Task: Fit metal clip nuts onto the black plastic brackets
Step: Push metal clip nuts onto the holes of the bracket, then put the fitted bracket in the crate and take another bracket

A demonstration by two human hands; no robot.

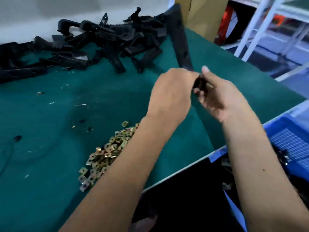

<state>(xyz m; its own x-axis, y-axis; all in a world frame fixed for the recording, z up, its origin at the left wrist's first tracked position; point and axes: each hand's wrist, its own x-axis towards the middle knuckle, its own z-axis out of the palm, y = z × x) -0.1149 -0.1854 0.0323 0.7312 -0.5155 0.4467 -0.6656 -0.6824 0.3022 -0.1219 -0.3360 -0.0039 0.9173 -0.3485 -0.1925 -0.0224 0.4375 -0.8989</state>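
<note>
A long black plastic bracket (179,36) stands tilted above the green table, its lower end held between both hands. My right hand (217,96) grips that lower end with fingers curled round it and thumb raised. My left hand (170,94) is curled at the same end, fingertips pressed against the bracket; what it pinches is hidden. A heap of brass-coloured metal clip nuts (103,154) lies on the table under my left forearm. A pile of black brackets (100,41) lies at the back of the table.
The green table mat (50,164) carries small scraps and a few stray clip nuts (40,93). A blue plastic crate (291,141) with black parts stands at the right, below the table edge. White shelf frames (260,27) and cardboard (205,15) stand behind.
</note>
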